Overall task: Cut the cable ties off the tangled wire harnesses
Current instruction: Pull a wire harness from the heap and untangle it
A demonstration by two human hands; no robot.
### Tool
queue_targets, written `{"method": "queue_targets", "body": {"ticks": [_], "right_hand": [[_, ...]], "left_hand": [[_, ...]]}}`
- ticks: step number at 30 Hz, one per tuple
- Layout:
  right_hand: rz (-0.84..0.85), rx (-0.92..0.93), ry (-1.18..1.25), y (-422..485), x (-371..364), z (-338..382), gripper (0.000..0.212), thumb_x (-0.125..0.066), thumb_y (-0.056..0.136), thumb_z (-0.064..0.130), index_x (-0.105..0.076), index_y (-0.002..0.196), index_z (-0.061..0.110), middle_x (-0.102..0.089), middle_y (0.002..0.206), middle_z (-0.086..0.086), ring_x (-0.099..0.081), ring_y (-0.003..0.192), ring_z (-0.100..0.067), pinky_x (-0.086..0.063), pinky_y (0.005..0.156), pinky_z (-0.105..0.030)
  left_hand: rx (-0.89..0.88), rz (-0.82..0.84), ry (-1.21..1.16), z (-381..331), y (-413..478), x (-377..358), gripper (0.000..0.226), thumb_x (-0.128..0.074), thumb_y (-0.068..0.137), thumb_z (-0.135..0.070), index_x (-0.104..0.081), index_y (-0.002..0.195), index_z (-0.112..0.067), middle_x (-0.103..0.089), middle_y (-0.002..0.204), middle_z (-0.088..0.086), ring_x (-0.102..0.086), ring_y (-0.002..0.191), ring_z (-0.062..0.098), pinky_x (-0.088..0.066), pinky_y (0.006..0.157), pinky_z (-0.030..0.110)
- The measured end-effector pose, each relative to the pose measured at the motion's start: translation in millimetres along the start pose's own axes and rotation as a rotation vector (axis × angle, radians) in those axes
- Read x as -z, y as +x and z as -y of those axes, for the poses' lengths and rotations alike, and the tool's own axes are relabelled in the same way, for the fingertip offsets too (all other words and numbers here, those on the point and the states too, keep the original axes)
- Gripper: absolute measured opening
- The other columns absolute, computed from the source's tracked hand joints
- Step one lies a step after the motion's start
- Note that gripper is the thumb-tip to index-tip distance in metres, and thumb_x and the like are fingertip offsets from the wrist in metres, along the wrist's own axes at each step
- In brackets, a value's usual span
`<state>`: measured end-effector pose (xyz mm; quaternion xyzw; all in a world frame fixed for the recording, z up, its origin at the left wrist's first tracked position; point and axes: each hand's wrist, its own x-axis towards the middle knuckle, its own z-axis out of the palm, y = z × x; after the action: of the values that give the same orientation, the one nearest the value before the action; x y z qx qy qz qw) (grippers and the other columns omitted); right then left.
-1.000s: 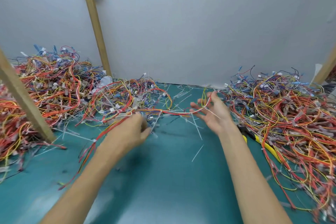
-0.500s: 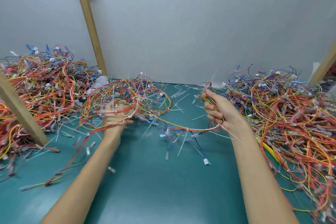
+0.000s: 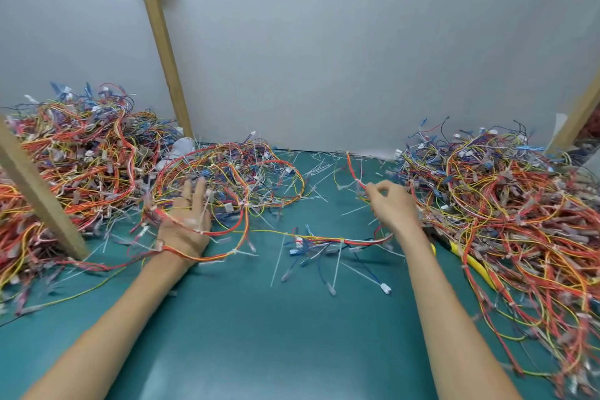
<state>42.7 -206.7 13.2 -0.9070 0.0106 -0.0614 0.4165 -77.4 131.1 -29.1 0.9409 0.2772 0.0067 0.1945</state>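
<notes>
A red, orange and yellow wire harness point(image 3: 321, 240) with white cable ties stretches across the green mat between my hands. My left hand point(image 3: 186, 221) lies flat with fingers spread on a looped harness tangle point(image 3: 233, 178), with strands draped over its back and wrist. My right hand point(image 3: 391, 204) has curled fingers that pinch the harness's red end, which rises toward the wall point(image 3: 352, 169). Yellow-handled cutters point(image 3: 470, 261) lie on the mat to the right of my right forearm, partly buried under wires.
Big heaps of tangled harnesses sit at the left point(image 3: 71, 156) and right point(image 3: 506, 204). Cut white cable ties point(image 3: 279, 261) litter the green mat point(image 3: 276, 334). A slanted wooden post point(image 3: 42, 198) stands at the left, another point(image 3: 162, 39) leans against the grey wall.
My left hand let go of the wire bundle and flattened onto the tangle. My right hand shifted right and up, and the harness between them sagged onto the mat.
</notes>
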Motion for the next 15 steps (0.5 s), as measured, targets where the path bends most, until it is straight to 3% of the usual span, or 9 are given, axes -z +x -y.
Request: {"method": "queue_targets", "body": {"ticks": [1, 3, 5, 6, 9, 11, 13, 15], "right_hand": [[-0.024, 0.008, -0.005, -1, -1, 1, 0.026, -0.050, 0.099, 0.038, -0.064, 0.104, 0.017, -0.059, 0.088, -0.002, -0.053, 0.086, -0.024, -0.033, 0.071, -0.030], [-0.037, 0.026, 0.001, -2, -4, 4, 0.025, -0.051, 0.098, 0.038, -0.059, 0.112, 0.019, -0.062, 0.097, -0.005, -0.056, 0.094, -0.028, -0.037, 0.073, -0.034], [-0.042, 0.056, -0.069, -4, -5, 6, 0.030, -0.049, 0.099, 0.036, -0.055, 0.122, 0.017, -0.064, 0.113, -0.012, -0.058, 0.105, -0.032, -0.042, 0.082, -0.038], [-0.059, 0.084, -0.177, -7, -4, 8, 0.036, -0.048, 0.100, 0.036, -0.052, 0.128, 0.015, -0.061, 0.122, -0.016, -0.055, 0.113, -0.034, -0.041, 0.090, -0.040], [-0.271, 0.290, -0.446, -26, -4, 16, 0.043, -0.055, 0.096, 0.033, -0.052, 0.133, 0.013, -0.052, 0.129, -0.015, -0.046, 0.118, -0.036, -0.033, 0.098, -0.044], [-0.337, 0.532, -0.381, -46, -8, 25, 0.032, -0.062, 0.090, 0.026, -0.063, 0.120, 0.015, -0.059, 0.117, -0.010, -0.050, 0.109, -0.032, -0.036, 0.092, -0.042], [-0.184, 0.691, -0.336, -65, -19, 34, 0.020, -0.062, 0.091, 0.027, -0.069, 0.109, 0.019, -0.066, 0.108, -0.002, -0.054, 0.105, -0.025, -0.034, 0.090, -0.037], [0.099, 0.719, -0.313, -81, -36, 41, 0.023, -0.057, 0.096, 0.033, -0.068, 0.114, 0.022, -0.069, 0.110, 0.003, -0.055, 0.108, -0.021, -0.032, 0.092, -0.035]], "left_hand": [[-0.163, -0.122, 0.053, -10, 0, -2, 0.049, -0.029, 0.096, -0.021, -0.055, 0.120, 0.014, -0.055, 0.119, 0.036, -0.054, 0.111, 0.043, -0.041, 0.104, 0.049], [-0.376, -0.226, 0.285, -26, -17, -7, 0.065, -0.024, 0.092, -0.024, -0.020, 0.153, -0.002, -0.029, 0.150, 0.033, -0.033, 0.138, 0.043, -0.028, 0.115, 0.049], [-0.355, -0.153, 0.575, -37, -43, -8, 0.068, -0.025, 0.099, -0.026, 0.013, 0.153, -0.012, -0.007, 0.158, 0.029, -0.018, 0.146, 0.041, -0.026, 0.117, 0.049], [-0.330, -0.089, 0.677, -35, -50, -13, 0.071, -0.029, 0.100, -0.024, 0.018, 0.152, -0.012, -0.004, 0.158, 0.029, -0.023, 0.144, 0.040, -0.033, 0.113, 0.047], [-0.370, 0.159, 0.691, -39, -75, -2, 0.065, -0.039, 0.101, -0.033, -0.007, 0.155, -0.016, -0.029, 0.153, 0.020, -0.044, 0.133, 0.033, -0.043, 0.104, 0.038], [-0.436, 0.127, 0.539, -44, -87, 15, 0.054, -0.043, 0.098, -0.048, -0.031, 0.145, -0.024, -0.051, 0.137, 0.008, -0.054, 0.123, 0.025, -0.046, 0.098, 0.033], [-0.434, 0.110, 0.232, -54, -94, 27, 0.040, -0.043, 0.097, -0.055, -0.055, 0.122, -0.026, -0.064, 0.117, 0.001, -0.064, 0.107, 0.016, -0.051, 0.091, 0.031], [-0.378, 0.238, -0.319, -67, -86, 34, 0.036, -0.043, 0.099, -0.049, -0.064, 0.100, -0.020, -0.072, 0.096, 0.001, -0.071, 0.077, 0.012, -0.058, 0.068, 0.030]]}}
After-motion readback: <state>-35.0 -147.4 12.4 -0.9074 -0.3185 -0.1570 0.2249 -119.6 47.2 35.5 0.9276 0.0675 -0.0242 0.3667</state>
